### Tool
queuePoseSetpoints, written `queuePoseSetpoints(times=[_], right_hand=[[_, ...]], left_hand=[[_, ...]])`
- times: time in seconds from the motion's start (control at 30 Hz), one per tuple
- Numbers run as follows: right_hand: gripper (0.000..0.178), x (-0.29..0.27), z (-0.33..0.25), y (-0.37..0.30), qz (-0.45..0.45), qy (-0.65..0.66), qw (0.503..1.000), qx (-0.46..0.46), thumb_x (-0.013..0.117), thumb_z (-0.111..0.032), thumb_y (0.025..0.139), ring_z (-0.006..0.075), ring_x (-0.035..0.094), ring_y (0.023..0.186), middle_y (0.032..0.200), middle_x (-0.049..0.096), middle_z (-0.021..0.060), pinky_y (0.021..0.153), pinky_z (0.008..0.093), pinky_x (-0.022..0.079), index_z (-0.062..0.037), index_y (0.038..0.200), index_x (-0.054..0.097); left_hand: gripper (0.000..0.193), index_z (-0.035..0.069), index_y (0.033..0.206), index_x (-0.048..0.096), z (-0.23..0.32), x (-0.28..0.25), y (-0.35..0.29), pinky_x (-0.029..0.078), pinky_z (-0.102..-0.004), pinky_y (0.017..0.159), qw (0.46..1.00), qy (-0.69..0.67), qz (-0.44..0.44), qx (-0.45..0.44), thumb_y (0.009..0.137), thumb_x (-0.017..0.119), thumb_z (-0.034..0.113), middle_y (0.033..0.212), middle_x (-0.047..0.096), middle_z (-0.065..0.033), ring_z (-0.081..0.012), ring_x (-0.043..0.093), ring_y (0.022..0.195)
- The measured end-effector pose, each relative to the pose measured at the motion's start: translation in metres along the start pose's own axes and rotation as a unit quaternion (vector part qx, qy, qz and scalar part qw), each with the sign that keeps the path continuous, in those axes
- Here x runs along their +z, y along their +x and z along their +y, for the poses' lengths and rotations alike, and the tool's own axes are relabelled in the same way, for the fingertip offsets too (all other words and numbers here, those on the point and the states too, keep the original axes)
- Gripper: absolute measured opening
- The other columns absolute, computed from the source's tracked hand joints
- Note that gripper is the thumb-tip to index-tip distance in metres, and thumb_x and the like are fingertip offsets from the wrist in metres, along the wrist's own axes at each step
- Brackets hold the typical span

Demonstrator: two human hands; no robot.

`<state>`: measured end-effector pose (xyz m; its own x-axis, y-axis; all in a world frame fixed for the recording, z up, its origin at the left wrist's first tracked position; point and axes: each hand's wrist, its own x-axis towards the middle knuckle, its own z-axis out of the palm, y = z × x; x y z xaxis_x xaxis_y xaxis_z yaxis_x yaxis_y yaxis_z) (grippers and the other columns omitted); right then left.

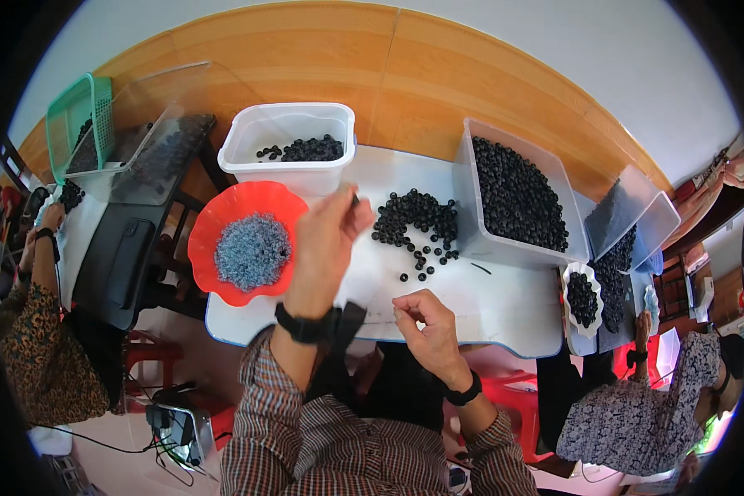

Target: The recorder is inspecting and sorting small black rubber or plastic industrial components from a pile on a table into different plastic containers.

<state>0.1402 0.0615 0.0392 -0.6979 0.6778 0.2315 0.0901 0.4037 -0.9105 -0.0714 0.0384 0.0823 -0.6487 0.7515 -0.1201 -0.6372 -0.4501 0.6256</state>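
My left hand (326, 248) is raised over the table between a red scalloped bowl and a loose pile of small round black pieces (417, 217). Its fingers are curled, and a small black piece (355, 200) shows at their tips. The red bowl (202, 240) holds a heap of tiny shiny grey-blue parts (252, 248). Just over the table's front edge, my right hand (431, 335) is closed with thumb and forefinger pressed together. What it pinches, if anything, is too small to make out. Both wrists wear black bands.
A white tub (331, 175) with some black pieces stands behind the bowl. At the back right of the white table (488, 310) is a clear bin (504, 248) full of them. A thin black strip (481, 268) lies before it. People work at both sides (50, 347).
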Motion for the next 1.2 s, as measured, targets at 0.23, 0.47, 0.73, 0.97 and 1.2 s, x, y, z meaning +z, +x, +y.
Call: queuePoseSetpoints(times=[0.23,0.47,0.73,0.97,1.2], right_hand=[[0.013,-0.014,-0.007,0.000,0.005,-0.035,0.998,-0.050,0.064,0.005,0.086,0.0132,0.065,0.076,0.089,0.063,0.0087,0.067,0.0249,0.053,0.0018,0.098,0.064],[0.010,-0.037,-0.016,0.011,0.012,-0.088,0.995,-0.054,0.064,0.005,0.085,0.0149,0.064,0.072,0.087,0.063,0.0101,0.064,0.0252,0.052,0.0020,0.096,0.065],[0.007,-0.115,-0.030,0.057,0.093,-0.270,0.949,-0.136,0.060,0.001,0.087,0.0319,0.061,0.074,0.084,0.060,0.0155,0.065,0.0373,0.049,-0.0008,0.093,0.063],[0.010,-0.208,0.014,0.130,0.069,-0.453,0.887,-0.063,0.056,-0.007,0.089,0.0390,0.061,0.090,0.090,0.061,0.0214,0.081,0.0460,0.049,-0.0001,0.092,0.062],[0.049,-0.223,0.046,0.169,-0.098,-0.466,0.865,0.157,0.051,-0.032,0.095,0.0442,0.050,0.120,0.128,0.052,0.0321,0.102,0.0456,0.041,0.0068,0.125,0.052]], left_hand=[[0.027,-0.015,0.107,0.051,0.036,0.006,0.103,0.062,-0.0391,0.081,0.987,-0.040,0.134,0.084,0.098,0.055,0.010,0.099,0.061,-0.0208,-0.0309,0.066,0.084],[0.032,-0.016,0.109,0.049,0.019,-0.022,0.086,0.057,-0.0395,0.092,0.987,0.048,0.007,0.155,0.099,0.053,0.015,0.104,0.060,-0.0216,-0.0329,0.064,0.094],[0.025,-0.006,0.109,0.060,-0.040,-0.018,-0.033,0.057,-0.0328,0.072,0.995,0.075,0.010,-0.071,0.099,0.053,0.017,0.093,0.066,-0.0125,-0.0209,0.066,0.078],[0.023,-0.006,0.108,0.062,-0.085,-0.053,-0.075,0.057,-0.0287,0.067,0.981,0.122,0.043,-0.147,0.099,0.055,0.015,0.090,0.067,-0.0121,-0.0181,0.066,0.073],[0.024,-0.006,0.109,0.061,-0.084,-0.061,-0.078,0.057,-0.0290,0.066,0.980,0.115,0.029,-0.158,0.100,0.056,0.015,0.091,0.067,-0.0120,-0.0187,0.067,0.073]])
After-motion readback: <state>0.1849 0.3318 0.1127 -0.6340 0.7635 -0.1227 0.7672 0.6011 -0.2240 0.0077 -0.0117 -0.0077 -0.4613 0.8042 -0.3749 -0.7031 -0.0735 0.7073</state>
